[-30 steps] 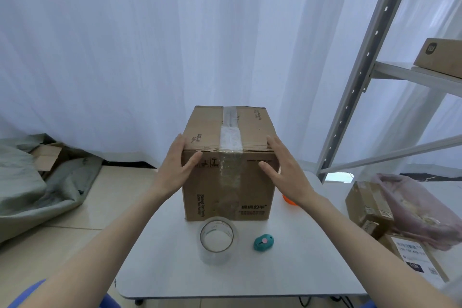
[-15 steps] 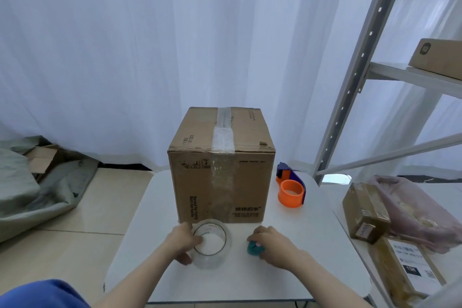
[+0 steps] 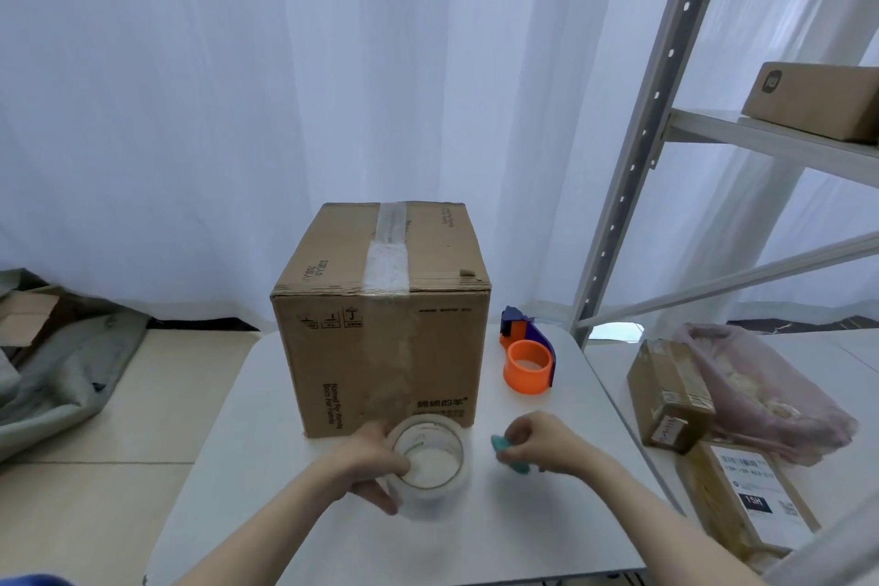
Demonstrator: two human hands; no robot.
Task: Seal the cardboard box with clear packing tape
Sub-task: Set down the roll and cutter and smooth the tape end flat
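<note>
The brown cardboard box stands upright mid-table, clear tape striping its top seam from 12 to 6 o'clock. Both hands have dropped off it since a second ago: left hand clamps the tape roll at 6 o'clock, right hand pinches the teal cutter.
</note>
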